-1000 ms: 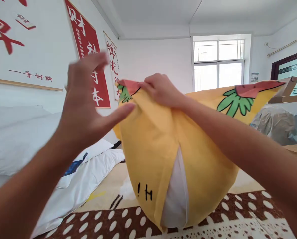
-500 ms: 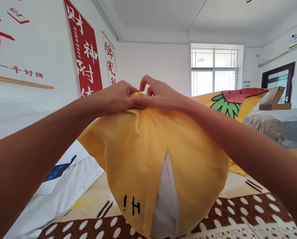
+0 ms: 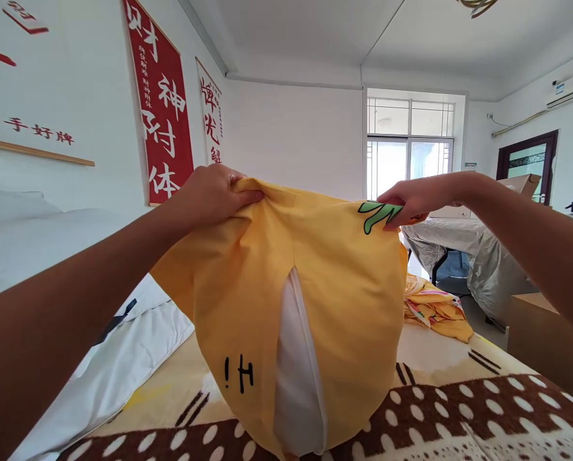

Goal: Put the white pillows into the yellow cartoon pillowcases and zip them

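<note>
A yellow pillowcase (image 3: 348, 288) with upside-down black "Hi!" lettering hangs between my hands, above the bed. Through a long slit in its front shows something white, seemingly a pillow (image 3: 298, 378). At the upper left corner my left hand (image 3: 226, 195) is closed on the gathered fabric, thumb on the near side. My right hand (image 3: 408, 200) grips the upper right corner, beside a green leaf print. The fingers behind the cloth are partly hidden.
Below lies a bed cover (image 3: 440, 362) with a brown, white-dotted band. White bedding (image 3: 142, 346) is at the left. Crumpled yellow patterned cloth (image 3: 435, 307) rests at the right. Beyond stand a plastic-covered table (image 3: 488, 256) and a wooden cabinet (image 3: 545, 339).
My right hand has moved right, away from my left hand, and now holds the other top corner. The pillowcase's top edge is stretched wide; its loose printed flap no longer sticks out to the right.
</note>
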{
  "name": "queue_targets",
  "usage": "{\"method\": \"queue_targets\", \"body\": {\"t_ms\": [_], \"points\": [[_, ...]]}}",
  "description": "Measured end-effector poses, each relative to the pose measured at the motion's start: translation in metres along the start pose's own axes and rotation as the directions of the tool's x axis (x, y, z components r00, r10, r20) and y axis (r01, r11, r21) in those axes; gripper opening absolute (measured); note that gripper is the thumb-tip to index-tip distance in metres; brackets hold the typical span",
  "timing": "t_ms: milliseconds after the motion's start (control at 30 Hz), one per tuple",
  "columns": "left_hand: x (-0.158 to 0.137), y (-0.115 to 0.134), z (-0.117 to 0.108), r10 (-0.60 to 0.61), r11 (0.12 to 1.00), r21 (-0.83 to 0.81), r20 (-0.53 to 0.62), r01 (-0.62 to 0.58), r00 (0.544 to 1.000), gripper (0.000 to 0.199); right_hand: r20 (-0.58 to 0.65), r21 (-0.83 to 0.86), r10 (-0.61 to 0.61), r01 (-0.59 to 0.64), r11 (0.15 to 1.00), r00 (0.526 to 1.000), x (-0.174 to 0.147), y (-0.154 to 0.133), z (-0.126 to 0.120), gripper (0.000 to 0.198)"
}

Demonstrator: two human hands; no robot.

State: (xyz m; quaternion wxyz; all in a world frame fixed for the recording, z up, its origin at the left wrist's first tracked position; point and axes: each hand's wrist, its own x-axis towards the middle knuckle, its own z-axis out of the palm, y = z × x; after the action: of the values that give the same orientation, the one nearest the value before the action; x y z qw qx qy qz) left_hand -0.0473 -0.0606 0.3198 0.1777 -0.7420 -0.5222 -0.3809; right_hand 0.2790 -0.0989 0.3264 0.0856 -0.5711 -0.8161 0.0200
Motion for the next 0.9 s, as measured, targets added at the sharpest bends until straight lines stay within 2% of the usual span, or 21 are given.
{"method": "queue_targets", "body": {"t_ms": [100, 233, 300, 400, 433, 500, 600, 633, 700, 767, 833, 900], "points": [[0.001, -0.002, 0.000, 0.098, 0.995, -0.005, 0.002, -0.097, 0.995, 0.036, -0.081, 0.036, -0.021, 0.024, 0.999, 0.996, 0.013, -0.006, 0.010, 0.027], [0.001, 0.000, 0.001, 0.207, 0.975, -0.096, 0.047, -0.202, 0.977, 0.036, -0.191, -0.114, -0.073, 0.051, 0.992, 0.979, 0.033, -0.016, 0.026, 0.013], [-0.002, 0.001, 0.000, 0.207, 0.965, -0.181, 0.080, -0.190, 0.975, 0.039, -0.230, -0.199, -0.098, 0.051, 0.979, 0.968, 0.040, -0.016, 0.032, 0.013], [-0.010, -0.003, -0.004, 0.109, 0.955, -0.294, 0.217, -0.042, 0.970, 0.042, -0.296, -0.215, -0.122, 0.058, 0.975, 0.947, 0.043, -0.005, 0.034, 0.013], [-0.012, -0.007, -0.005, 0.075, 0.949, -0.313, 0.297, 0.023, 0.952, 0.042, -0.324, -0.183, -0.104, 0.046, 0.982, 0.940, 0.043, 0.001, 0.032, 0.012], [-0.018, -0.017, -0.008, 0.048, 0.945, -0.307, 0.476, 0.114, 0.878, 0.038, -0.359, -0.090, -0.013, -0.020, 0.996, 0.933, 0.039, 0.013, 0.027, 0.009], [-0.024, -0.033, -0.006, 0.050, 0.966, -0.221, 0.667, 0.134, 0.743, 0.034, -0.309, 0.070, 0.137, -0.121, 0.990, 0.941, 0.030, 0.025, 0.021, 0.013], [-0.025, -0.036, -0.004, 0.048, 0.972, -0.195, 0.703, 0.128, 0.710, 0.034, -0.263, 0.129, 0.145, -0.114, 0.985, 0.954, 0.026, 0.026, 0.021, 0.014], [-0.028, -0.039, 0.003, 0.035, 0.977, -0.166, 0.742, 0.133, 0.670, 0.034, -0.151, 0.257, 0.073, -0.032, 0.966, 0.986, 0.019, 0.022, 0.025, 0.016], [-0.030, -0.037, 0.011, 0.029, 0.972, -0.176, 0.742, 0.153, 0.670, 0.036, -0.068, 0.380, -0.062, 0.084, 0.921, 0.996, 0.016, 0.013, 0.033, 0.023], [-0.031, -0.033, 0.021, 0.027, 0.960, -0.216, 0.707, 0.179, 0.707, 0.037, -0.039, 0.448, -0.178, 0.177, 0.876, 0.983, 0.020, 0.005, 0.046, 0.029], [-0.032, -0.028, 0.033, 0.051, 0.940, -0.287, 0.656, 0.186, 0.753, 0.036, -0.037, 0.382, -0.236, 0.231, 0.895, 0.971, 0.032, 0.000, 0.064, 0.025]]}}
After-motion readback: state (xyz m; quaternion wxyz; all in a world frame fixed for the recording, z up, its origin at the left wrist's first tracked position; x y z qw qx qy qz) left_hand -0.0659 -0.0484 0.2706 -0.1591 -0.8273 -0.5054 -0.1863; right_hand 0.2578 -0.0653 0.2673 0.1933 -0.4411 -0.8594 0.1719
